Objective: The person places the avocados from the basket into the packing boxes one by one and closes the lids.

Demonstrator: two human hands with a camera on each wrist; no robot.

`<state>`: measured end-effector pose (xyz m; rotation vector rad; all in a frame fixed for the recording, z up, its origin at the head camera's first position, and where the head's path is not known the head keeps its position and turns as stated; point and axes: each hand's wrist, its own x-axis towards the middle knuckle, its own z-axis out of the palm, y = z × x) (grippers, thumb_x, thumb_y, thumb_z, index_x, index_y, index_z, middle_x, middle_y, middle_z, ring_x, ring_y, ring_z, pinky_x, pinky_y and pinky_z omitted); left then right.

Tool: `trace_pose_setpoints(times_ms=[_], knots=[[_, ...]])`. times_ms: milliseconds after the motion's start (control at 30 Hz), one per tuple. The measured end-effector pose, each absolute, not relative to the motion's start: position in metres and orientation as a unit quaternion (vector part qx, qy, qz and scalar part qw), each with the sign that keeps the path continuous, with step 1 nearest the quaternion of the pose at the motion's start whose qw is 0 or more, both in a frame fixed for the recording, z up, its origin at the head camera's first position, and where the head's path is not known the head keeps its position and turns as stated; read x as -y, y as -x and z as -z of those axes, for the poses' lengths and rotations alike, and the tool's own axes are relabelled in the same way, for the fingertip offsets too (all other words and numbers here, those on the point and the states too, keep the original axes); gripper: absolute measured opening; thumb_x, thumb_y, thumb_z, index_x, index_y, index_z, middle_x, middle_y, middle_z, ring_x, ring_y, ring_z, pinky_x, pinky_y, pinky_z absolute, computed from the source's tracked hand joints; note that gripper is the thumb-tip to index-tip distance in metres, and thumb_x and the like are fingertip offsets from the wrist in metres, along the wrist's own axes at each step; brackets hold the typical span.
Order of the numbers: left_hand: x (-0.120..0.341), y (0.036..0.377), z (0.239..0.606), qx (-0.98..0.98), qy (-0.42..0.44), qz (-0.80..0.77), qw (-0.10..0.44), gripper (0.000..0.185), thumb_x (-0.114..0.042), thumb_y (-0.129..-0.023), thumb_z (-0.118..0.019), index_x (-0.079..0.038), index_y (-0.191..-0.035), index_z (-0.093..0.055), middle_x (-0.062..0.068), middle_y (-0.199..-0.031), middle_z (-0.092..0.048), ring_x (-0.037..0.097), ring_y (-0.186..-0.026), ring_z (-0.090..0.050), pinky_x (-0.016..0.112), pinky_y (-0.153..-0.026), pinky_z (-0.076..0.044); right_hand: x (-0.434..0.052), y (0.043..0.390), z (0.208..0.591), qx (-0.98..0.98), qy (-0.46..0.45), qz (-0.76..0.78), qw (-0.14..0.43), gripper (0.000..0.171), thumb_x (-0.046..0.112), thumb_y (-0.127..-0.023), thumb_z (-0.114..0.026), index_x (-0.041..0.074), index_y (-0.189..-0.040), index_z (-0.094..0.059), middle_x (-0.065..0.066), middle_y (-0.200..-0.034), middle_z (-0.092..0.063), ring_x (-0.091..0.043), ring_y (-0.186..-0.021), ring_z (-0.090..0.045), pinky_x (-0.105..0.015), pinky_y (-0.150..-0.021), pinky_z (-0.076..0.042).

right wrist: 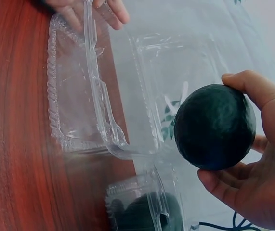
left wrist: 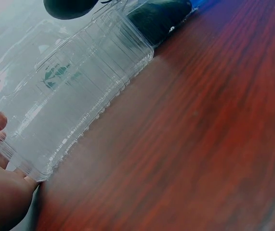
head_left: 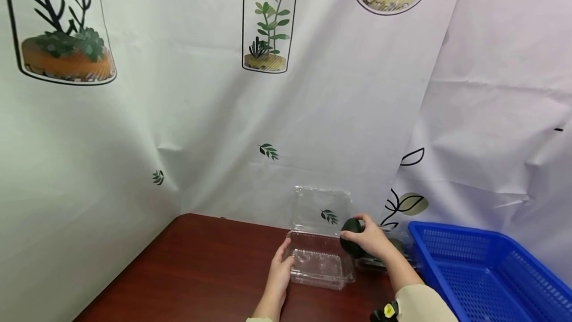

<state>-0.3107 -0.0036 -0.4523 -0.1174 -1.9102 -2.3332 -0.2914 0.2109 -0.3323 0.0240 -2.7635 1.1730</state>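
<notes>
A dark green avocado (head_left: 351,237) is held up by my right hand (head_left: 374,240), its thumb and fingers around the fruit. In the right wrist view the avocado (right wrist: 215,127) is apart from the plastic below. A clear plastic clamshell container (head_left: 318,281) stands on the table with its lid (head_left: 319,207) raised at the back; no fruit shows inside. My left hand (head_left: 279,273) grips the container's left side, with fingertips at the rim in the left wrist view. The left palm is mostly out of that view.
Right of the container sits another clear container (right wrist: 115,190) with dark green fruit inside, partly behind my right arm. A blue perforated basket (head_left: 460,229) stands at the far right. The reddish-brown table (head_left: 201,267) meets a white printed curtain (head_left: 214,128) at the back.
</notes>
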Motion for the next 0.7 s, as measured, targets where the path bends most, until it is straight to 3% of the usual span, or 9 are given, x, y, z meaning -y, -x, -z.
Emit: trace_pose_setpoints(times_ms=[467, 700], knots=[[0.006, 0.308, 0.456, 0.637, 0.043, 0.766, 0.074, 0.065, 0.01, -0.073, -0.052, 0.006, -0.136, -0.039, 0.027, -0.142, -0.031, 0.039, -0.13, -0.025, 0.047, -0.099, -0.029, -0.19, 0.296, 0.344, 0.917, -0.022, -0.392, 0.068, 0.067, 0.031, -0.076, -0.073, -0.002, -0.125, -0.042, -0.022, -0.1, -0.054, -0.03, -0.08, -0.058, -0.043, -0.062, -0.051], [0.004, 0.309, 0.454, 0.634, 0.052, 0.768, 0.075, 0.064, 0.008, -0.075, -0.056, 0.007, -0.136, -0.038, 0.027, -0.142, -0.031, 0.042, -0.131, -0.024, 0.052, -0.103, -0.026, -0.18, 0.298, 0.35, 0.925, -0.027, -0.373, 0.072, 0.066, 0.03, -0.074, -0.076, 0.0, -0.124, -0.045, -0.019, -0.099, -0.056, -0.03, -0.083, -0.058, -0.043, -0.063, -0.051]])
